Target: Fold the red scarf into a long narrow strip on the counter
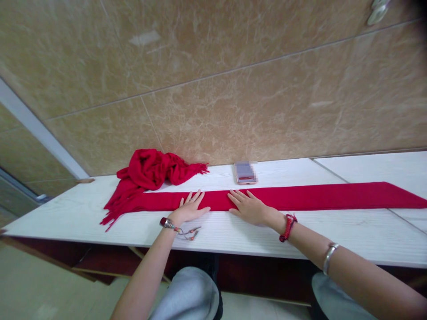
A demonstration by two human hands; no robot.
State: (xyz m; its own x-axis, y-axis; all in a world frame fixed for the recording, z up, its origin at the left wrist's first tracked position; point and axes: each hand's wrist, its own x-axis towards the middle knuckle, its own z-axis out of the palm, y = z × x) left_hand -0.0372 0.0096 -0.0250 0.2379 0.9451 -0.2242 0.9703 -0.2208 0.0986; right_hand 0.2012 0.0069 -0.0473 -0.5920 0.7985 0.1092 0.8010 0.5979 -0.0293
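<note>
A long red scarf (320, 197), folded into a narrow strip, lies lengthwise along the white counter. Its fringed end is at the left, and the strip runs out of view at the right. My left hand (190, 209) lies flat on the strip with fingers spread, near the fringed end. Farther right, my right hand (248, 208) also rests flat on the cloth, fingers stretched toward the left. A bare stretch of scarf shows between the two hands. Behind the fringed end sits a crumpled red scarf (151, 171) with its own fringe; whether the two pieces join is unclear.
A phone (245, 173) lies on the white counter (300, 231) behind the strip, close to the tan tiled wall (233, 120). Dark shelving (260, 275) is below the counter's front edge, near my knees. A metal fitting (378, 11) is on the wall at upper right.
</note>
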